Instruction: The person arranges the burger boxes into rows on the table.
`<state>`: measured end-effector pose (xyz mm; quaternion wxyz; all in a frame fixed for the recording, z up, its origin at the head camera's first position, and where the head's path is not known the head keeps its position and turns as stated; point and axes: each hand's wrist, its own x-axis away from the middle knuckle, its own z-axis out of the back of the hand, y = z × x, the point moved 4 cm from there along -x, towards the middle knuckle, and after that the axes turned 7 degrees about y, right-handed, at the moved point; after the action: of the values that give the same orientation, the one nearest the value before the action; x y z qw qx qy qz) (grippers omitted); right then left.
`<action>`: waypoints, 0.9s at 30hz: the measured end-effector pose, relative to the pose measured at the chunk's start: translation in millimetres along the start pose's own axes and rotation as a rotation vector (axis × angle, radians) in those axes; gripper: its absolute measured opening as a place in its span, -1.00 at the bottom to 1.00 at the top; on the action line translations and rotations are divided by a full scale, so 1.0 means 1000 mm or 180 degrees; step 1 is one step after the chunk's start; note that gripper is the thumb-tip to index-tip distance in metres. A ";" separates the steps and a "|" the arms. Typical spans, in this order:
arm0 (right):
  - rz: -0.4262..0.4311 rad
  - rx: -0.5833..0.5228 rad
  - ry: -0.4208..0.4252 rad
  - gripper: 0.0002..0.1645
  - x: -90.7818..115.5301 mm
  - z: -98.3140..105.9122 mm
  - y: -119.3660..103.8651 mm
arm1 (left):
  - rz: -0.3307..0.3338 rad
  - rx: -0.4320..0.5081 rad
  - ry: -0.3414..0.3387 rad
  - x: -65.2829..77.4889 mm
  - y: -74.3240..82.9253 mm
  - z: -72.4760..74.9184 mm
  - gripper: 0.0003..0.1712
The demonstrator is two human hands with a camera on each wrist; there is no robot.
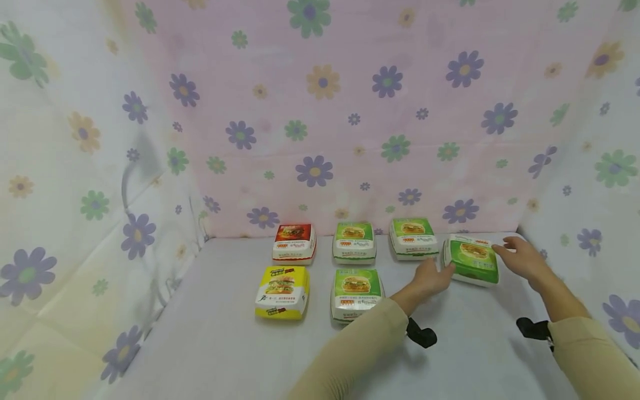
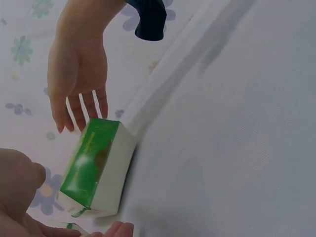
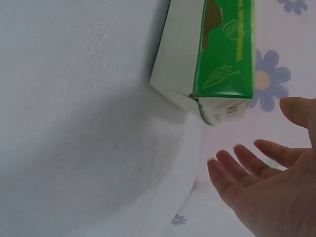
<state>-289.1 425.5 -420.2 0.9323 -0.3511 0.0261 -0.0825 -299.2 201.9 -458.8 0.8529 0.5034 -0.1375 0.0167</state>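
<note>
A green and white burger box (image 1: pixel 472 259) sits at the right end of the back row, turned at an angle to the others. My left hand (image 1: pixel 431 276) is at its left side, fingertips close to the box edge. On the other side, my right hand (image 1: pixel 521 258) has its fingers spread near the box's right corner. In the right wrist view the right hand (image 3: pixel 269 180) shows relaxed fingers and a gap to the box (image 3: pixel 224 54). The left wrist view has the box (image 2: pixel 101 165) between both hands, with the left hand (image 2: pixel 19 197) partly cut off by the frame.
Two more green burger boxes (image 1: pixel 354 243) (image 1: pixel 414 239) and a red one (image 1: pixel 294 244) line the back of the white table (image 1: pixel 215 344). In front stand a yellow box (image 1: pixel 283 292) and another green box (image 1: pixel 356 291), partly behind my left sleeve. Flowered cloth walls (image 1: pixel 350 100) enclose the table.
</note>
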 end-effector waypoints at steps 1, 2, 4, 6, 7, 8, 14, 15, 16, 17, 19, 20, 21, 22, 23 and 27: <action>-0.0027 -0.0043 -0.0043 -0.06 -0.004 0.000 0.003 | 0.0033 0.0032 0.0032 -0.002 0.000 -0.004 -0.21; -0.0055 -0.0101 -0.0101 -0.04 -0.007 -0.001 0.006 | 0.0052 0.0082 0.0069 -0.005 0.000 -0.007 -0.22; -0.0105 -0.0200 -0.0219 -0.01 -0.013 -0.003 0.011 | 0.0088 0.0140 0.0142 -0.009 0.000 -0.013 -0.23; -0.0133 -0.0296 -0.0325 0.01 -0.018 -0.006 0.017 | 0.0113 0.0174 0.0173 -0.011 0.000 -0.018 -0.24; -0.0139 -0.0328 -0.0369 0.01 -0.019 -0.008 0.019 | 0.0153 0.0188 0.0181 -0.011 0.000 -0.020 -0.24; -0.0131 -0.0339 -0.0401 0.01 -0.021 -0.009 0.021 | 0.0193 0.0196 0.0181 -0.011 0.000 -0.022 -0.24; -0.0053 -0.0274 -0.0409 -0.03 -0.028 -0.019 0.026 | 0.0376 0.0165 0.0099 -0.012 0.002 -0.024 -0.25; -0.0054 -0.0275 -0.0411 -0.03 -0.029 -0.020 0.026 | 0.0381 0.0155 0.0094 -0.013 0.002 -0.024 -0.26; -0.0059 -0.0277 -0.0420 -0.05 -0.030 -0.020 0.026 | 0.0386 0.0146 0.0094 -0.013 0.002 -0.023 -0.28; -0.0061 -0.0283 -0.0418 -0.05 -0.031 -0.021 0.026 | 0.0388 0.0147 0.0092 -0.013 0.003 -0.022 -0.29; -0.0075 -0.0290 -0.0413 -0.07 -0.031 -0.021 0.026 | 0.0379 0.0144 0.0092 -0.014 0.003 -0.022 -0.31; -0.0050 -0.0303 -0.0453 -0.07 -0.031 -0.021 0.025 | 0.0371 0.0141 0.0097 -0.014 0.003 -0.022 -0.31; -0.0047 -0.0292 -0.0445 -0.08 -0.031 -0.021 0.024 | 0.0363 0.0155 0.0102 -0.015 0.003 -0.021 -0.33; -0.0029 -0.0272 -0.0444 -0.10 -0.030 -0.020 0.024 | 0.0353 0.0172 0.0108 -0.015 0.002 -0.021 -0.37; 0.0006 -0.0245 -0.0432 -0.11 -0.028 -0.019 0.023 | 0.0350 0.0200 0.0120 -0.016 0.002 -0.021 -0.40; 0.0100 0.0030 -0.0419 -0.20 -0.019 -0.014 0.017 | 0.0398 0.0374 0.0185 -0.021 -0.002 -0.022 -0.57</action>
<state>-307.2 432.4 -442.2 0.9348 -0.3510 -0.0302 -0.0447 -314.7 222.2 -475.5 0.8228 0.5423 -0.1427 0.0926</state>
